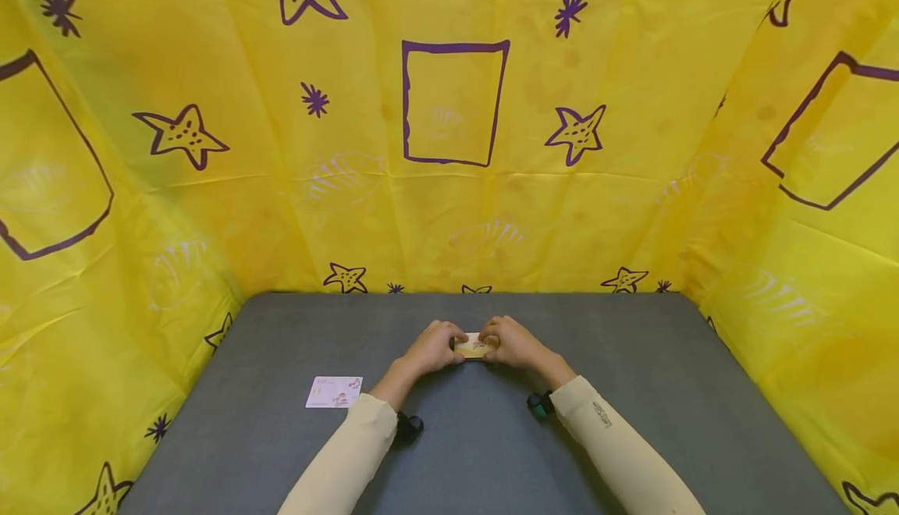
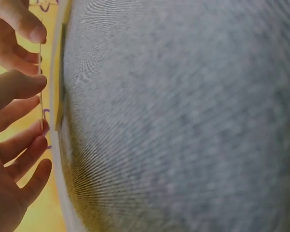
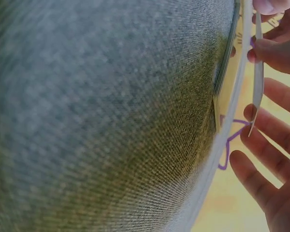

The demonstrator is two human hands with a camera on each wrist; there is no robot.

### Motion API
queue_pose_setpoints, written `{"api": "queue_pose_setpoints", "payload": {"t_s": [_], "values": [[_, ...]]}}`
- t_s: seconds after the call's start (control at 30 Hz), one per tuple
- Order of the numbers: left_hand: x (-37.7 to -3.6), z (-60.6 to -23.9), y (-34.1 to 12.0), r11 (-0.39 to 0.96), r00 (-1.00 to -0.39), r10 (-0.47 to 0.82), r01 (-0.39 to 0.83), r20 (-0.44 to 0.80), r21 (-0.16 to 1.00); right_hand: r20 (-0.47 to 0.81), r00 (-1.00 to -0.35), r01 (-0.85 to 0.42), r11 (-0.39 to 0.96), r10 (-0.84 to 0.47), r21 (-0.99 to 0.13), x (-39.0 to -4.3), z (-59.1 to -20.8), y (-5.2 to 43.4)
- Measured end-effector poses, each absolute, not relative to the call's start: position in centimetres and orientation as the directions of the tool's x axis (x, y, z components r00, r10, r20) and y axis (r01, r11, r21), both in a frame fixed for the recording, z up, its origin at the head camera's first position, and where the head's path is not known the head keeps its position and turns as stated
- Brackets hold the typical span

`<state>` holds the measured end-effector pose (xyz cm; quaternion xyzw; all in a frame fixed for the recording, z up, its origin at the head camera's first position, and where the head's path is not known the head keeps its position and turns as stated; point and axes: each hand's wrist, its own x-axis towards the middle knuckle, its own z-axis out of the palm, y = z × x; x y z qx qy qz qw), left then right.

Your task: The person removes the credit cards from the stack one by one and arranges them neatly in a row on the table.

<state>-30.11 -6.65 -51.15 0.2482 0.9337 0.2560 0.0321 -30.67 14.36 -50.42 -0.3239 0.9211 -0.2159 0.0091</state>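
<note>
Both hands hold a thin card [image 1: 472, 345] with a pale gold face at the middle of the grey table. My left hand [image 1: 434, 348] pinches its left end between thumb and fingers. At the right end, my right hand [image 1: 517, 343] pinches it likewise. In the left wrist view the card [image 2: 41, 99] shows edge-on, apart from the tabletop. The right wrist view also shows the card [image 3: 257, 77] edge-on, with the lower fingers spread. Near it, a thin layered yellowish thing [image 3: 225, 79] lies on the table; its kind is unclear.
A pale pink printed card [image 1: 334, 392] lies flat on the grey table [image 1: 449, 452], left of the left forearm. Yellow cloth [image 1: 449, 218] with purple drawings hangs behind the table and along both sides. Dark wrist cameras [image 1: 539, 406] sit at the cuffs.
</note>
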Motion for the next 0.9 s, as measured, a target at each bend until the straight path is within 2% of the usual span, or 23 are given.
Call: {"api": "queue_pose_setpoints", "payload": {"t_s": [0.5,0.9], "values": [[-30.0,-50.2,-7.8,0.730,-0.861,0.506,0.460,0.053,0.506,0.100,-0.784,-0.577,0.659,-0.613,-0.482,-30.3,-50.3,14.5],[-29.5,-50.0,-8.3,0.732,-0.868,0.495,0.439,0.036,0.521,0.078,-0.792,-0.562,0.673,-0.606,-0.481,-30.2,-50.0,14.2]]}}
